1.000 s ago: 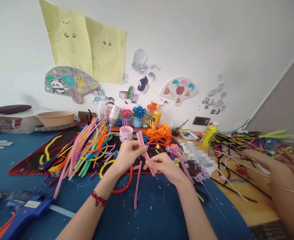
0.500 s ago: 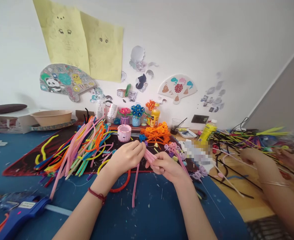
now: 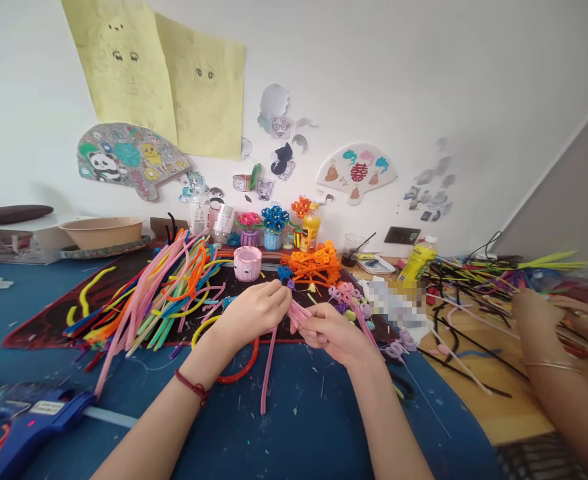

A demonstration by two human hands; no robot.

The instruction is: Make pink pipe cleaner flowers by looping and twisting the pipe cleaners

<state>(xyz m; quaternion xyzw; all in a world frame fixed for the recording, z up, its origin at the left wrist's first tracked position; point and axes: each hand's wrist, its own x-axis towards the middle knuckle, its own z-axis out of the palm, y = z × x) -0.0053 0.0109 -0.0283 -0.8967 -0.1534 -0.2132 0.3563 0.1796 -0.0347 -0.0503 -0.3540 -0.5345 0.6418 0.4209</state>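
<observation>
My left hand (image 3: 257, 312) and my right hand (image 3: 331, 331) meet over the blue table, both closed on a short bundle of pink pipe cleaners (image 3: 297, 311) held between them. One pink pipe cleaner (image 3: 267, 373) hangs down from under my left hand onto the table. A red curved pipe cleaner (image 3: 244, 369) lies just below my left wrist, which wears a red string bracelet (image 3: 191, 386). A pink-and-white cup (image 3: 247, 263) stands just beyond my hands.
A big heap of coloured pipe cleaners (image 3: 159, 293) lies left on a dark mat. A blue glue gun (image 3: 29, 427) sits at the lower left. Orange twisted shapes (image 3: 317, 263), small flower pots and bottles stand at the back. Another person's hands (image 3: 549, 320) work at the right among dark pipe cleaners.
The pink bundle has tipped from upright to lying low between my hands, which have closed together around it. The other person's hands shifted slightly right.
</observation>
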